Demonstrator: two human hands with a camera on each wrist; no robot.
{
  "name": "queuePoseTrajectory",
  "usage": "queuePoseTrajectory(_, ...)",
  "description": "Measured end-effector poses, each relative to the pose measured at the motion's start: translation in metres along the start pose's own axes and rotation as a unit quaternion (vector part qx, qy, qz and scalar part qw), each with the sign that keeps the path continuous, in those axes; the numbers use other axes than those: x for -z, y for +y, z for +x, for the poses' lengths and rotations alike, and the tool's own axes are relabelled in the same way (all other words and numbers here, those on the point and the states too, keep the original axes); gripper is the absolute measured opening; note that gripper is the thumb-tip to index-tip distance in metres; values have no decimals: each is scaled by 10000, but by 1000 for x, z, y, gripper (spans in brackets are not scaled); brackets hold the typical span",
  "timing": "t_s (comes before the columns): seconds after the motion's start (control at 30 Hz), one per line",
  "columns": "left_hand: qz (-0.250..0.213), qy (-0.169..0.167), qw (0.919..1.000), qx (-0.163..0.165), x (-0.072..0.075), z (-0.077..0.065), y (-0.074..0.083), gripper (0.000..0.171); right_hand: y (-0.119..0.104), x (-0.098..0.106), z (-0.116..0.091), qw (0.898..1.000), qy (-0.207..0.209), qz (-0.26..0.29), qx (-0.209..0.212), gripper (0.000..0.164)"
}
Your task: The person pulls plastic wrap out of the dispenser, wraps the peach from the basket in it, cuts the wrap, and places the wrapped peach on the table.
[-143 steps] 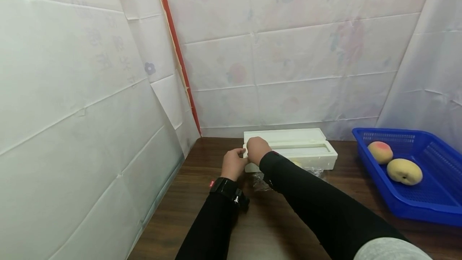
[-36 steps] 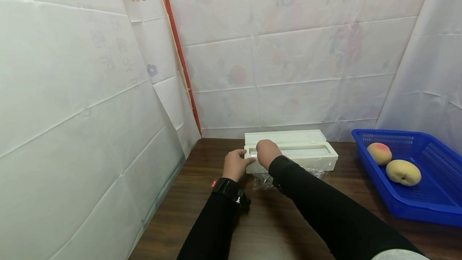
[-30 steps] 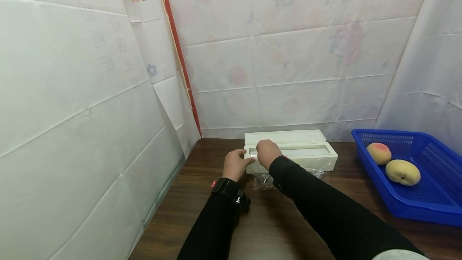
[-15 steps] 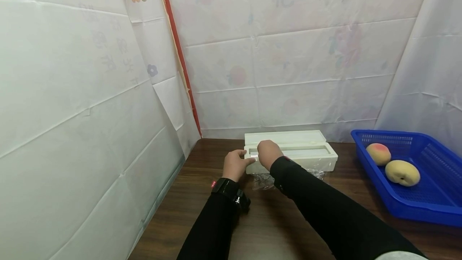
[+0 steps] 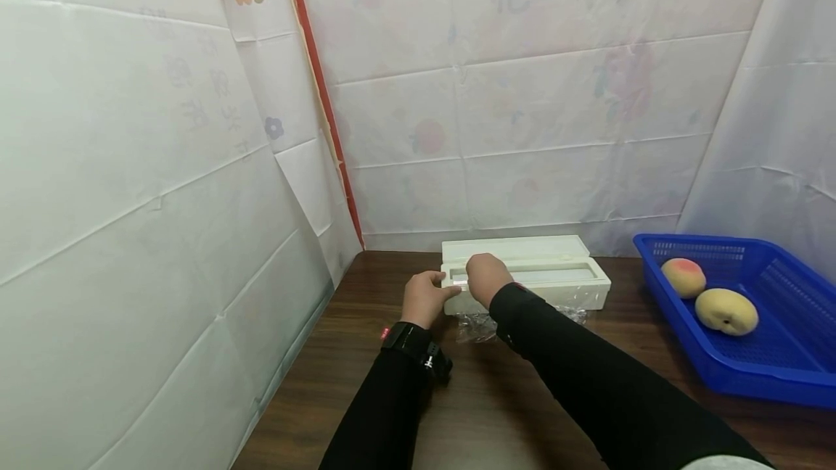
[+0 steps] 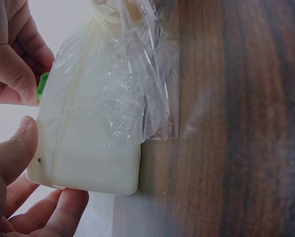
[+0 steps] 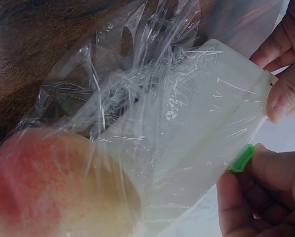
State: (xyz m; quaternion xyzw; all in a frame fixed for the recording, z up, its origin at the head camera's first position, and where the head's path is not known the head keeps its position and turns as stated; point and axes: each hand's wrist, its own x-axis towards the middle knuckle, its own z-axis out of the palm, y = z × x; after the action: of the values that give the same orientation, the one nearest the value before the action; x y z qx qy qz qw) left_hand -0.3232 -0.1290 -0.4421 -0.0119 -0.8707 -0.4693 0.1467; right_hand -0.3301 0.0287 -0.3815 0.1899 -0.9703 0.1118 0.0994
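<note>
A long white cling film dispenser [image 5: 562,293] lies on the table, its lid [image 5: 522,246] tipped back. My left hand [image 5: 421,301] grips its left end, thumb on the front edge and fingers round the end face. Beside it, my right hand [image 5: 486,280] pinches a small green slide cutter [image 7: 242,158] at the dispenser's edge, between thumb and fingers. Clear cling film [image 6: 122,84] drapes over the dispenser's front and bunches down onto the wood. Under that film, a red and yellow peach [image 7: 63,182] sits before the dispenser, hidden behind my right arm in the head view.
A blue plastic basket [image 5: 738,376] stands at the right with two peaches inside, one pink-topped [image 5: 683,278] and one pale yellow [image 5: 726,312]. White sheeting [image 5: 522,114] walls off the back and both sides of the brown wooden table [image 5: 522,412].
Since the oldest frame, my right hand has shifted slightly right along the dispenser, and my left thumb now lies along its front edge. Over the last second both hands stay almost still.
</note>
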Motion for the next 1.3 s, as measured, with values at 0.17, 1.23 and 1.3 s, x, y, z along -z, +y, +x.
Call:
queuePoseTrajectory(0.17,27,-18,10000,-24,0,-1,1,52,2,-2,0,10000,91,-12,13,21)
queuePoseTrajectory(1.23,72,-25,10000,36,1,0,-1,50,10,-3,-2,9997,219,-38,30,20)
queuePoseTrajectory(1.3,67,-14,10000,27,0,1,-1,50,10,-3,-2,9998,215,-34,42,20)
